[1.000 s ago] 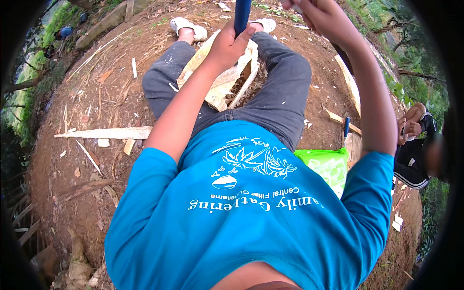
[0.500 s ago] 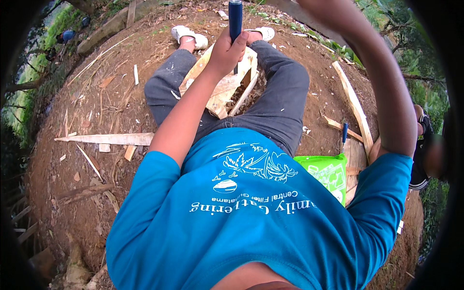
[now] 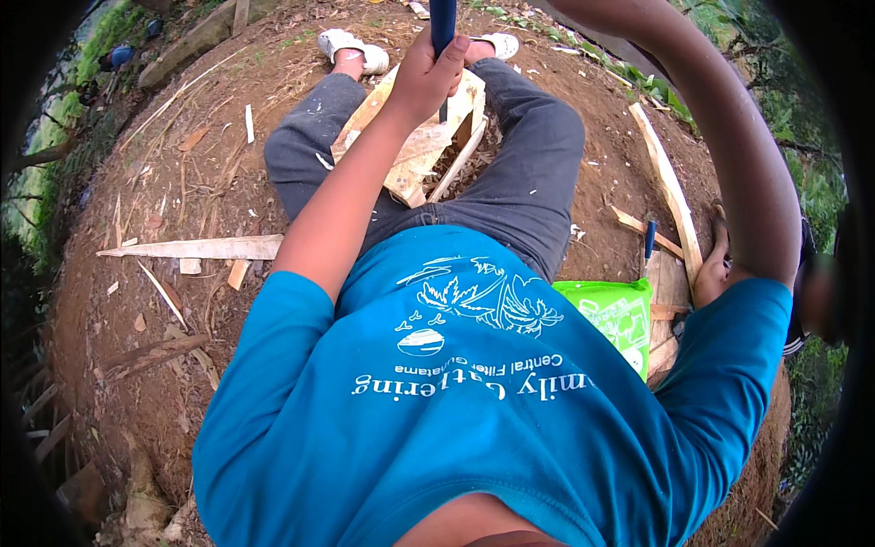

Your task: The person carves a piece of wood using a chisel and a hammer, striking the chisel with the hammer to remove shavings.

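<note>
Far left of the hands, a long wood sliver [image 3: 196, 247] lies on dirt. The left hand [image 3: 427, 75] is wrapped around a dark blue handle [image 3: 442, 25], just above split pale wood [image 3: 421, 137] (between the knees). The right hand is out of frame, so its grip cannot be told.

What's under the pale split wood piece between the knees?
Under the pale split wood piece show brown dirt ground and wood chips. The left hand, gripping a dark blue handle, covers its top; the underside is hidden.
</note>
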Motion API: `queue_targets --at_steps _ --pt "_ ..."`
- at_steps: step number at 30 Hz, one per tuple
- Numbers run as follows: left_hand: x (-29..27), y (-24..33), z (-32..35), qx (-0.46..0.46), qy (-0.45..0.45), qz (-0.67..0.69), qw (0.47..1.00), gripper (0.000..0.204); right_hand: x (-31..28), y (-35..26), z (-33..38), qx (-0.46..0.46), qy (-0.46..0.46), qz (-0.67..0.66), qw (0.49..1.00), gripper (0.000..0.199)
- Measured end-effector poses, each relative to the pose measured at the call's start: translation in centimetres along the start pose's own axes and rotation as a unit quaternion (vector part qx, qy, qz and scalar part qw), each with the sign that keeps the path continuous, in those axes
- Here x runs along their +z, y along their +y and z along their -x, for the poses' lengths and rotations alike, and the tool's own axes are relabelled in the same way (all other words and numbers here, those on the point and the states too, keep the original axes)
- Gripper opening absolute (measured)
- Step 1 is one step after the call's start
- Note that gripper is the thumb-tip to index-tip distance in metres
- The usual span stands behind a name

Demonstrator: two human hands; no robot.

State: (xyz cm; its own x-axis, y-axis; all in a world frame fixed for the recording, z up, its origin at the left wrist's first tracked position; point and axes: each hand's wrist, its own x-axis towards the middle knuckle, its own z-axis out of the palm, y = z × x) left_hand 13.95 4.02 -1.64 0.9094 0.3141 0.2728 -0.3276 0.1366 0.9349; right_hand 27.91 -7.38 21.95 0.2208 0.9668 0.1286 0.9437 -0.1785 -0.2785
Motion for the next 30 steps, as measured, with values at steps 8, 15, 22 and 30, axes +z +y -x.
queue_targets --at_steps 8,15,22,30 --pt "0.1 -0.1 0.1 -0.015 0.014 0.009 1.000 0.028 -0.2 -1.9 -0.2 0.092 -0.048 -0.035 0.994 0.033" --pt "-0.1 -0.3 -0.1 -0.022 0.023 0.060 0.998 0.029 -0.2 -2.9 1.1 0.041 0.002 -0.048 0.998 0.034" --pt "-0.1 -0.8 0.2 -0.014 0.026 0.054 0.998 0.030 -1.1 -1.8 -0.7 0.023 -0.114 -0.111 0.987 0.033" --pt "-0.8 -2.7 2.6 -0.097 0.060 0.077 0.991 0.028 0.5 -1.9 1.3 0.110 0.053 -0.183 0.975 0.032"
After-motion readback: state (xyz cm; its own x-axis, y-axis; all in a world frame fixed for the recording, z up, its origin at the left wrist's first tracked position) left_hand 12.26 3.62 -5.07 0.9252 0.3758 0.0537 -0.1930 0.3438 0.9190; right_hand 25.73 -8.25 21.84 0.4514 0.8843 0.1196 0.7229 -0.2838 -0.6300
